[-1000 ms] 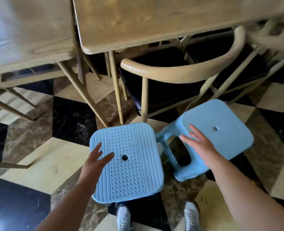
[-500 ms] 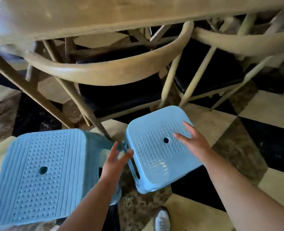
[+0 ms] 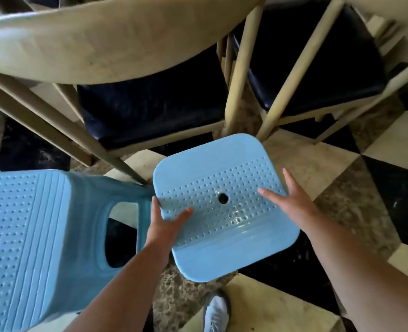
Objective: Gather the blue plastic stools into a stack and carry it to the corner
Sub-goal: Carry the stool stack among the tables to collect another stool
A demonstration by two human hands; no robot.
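Glossy dimpled plastic stool (image 3: pixel 224 207); matt wooden chair (image 3: pixel 102 44), perhaps painted.

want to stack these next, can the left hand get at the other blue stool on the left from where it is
Probably yes. The left hand rests on the near stool's edge, and the left stool stands right beside that forearm with nothing between them; its fingers are open.

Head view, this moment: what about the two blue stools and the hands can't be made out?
- Right stool: legs hidden beneath its own seat.
- Left stool: cut off by the left frame edge.
- Left hand: thumb on the seat, fingers past its edge; grip unclear.
- Right hand: open, whether it touches the seat is unclear.
- Corner: outside the frame.
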